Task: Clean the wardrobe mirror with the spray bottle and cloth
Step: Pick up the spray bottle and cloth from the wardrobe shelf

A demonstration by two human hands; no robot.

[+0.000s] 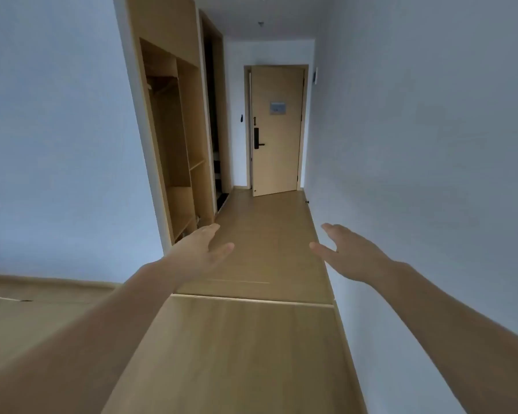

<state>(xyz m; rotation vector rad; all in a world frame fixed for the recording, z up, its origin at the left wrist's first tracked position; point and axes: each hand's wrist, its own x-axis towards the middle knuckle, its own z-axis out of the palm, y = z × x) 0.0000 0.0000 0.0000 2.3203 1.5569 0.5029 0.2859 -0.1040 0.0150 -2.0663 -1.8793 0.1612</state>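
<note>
1. Flanking the corridor, a pale left wall (57,144) and a pale right wall (431,144) run toward the far end.
2. Wooden floor (266,222), light brown, lies between the walls and reaches the far door.
3. Wooden top (237,354), a flat light panel in the foreground, sits against the right wall. Its far edge crosses the view just below the hands.
4. Wardrobe (189,115), built into the left wall, stands upright and well ahead of the hands. Its near compartment is open, showing a rail above and shelves below. Beyond it is a dark panel (211,115) (whether this is the mirror cannot be told from this angle).
5. Door (277,144), light wood, closes off the end of the corridor.
6. Left hand (202,249), on a bare forearm held out forward, is released: the fingers are straight, the thumb is spread, and it grasps nothing. It hovers above the floor near the wardrobe's lower corner.
7. Right hand (350,255), likewise held out, is released, with straight fingers and the thumb apart, and grasps nothing. It hovers near the right wall, well apart from the left hand.
8. Notice (277,108), a small grey rectangle, is fixed on the upper part of the door.
9. Lock handle (257,138), black, is mounted at the door's left edge.
</note>
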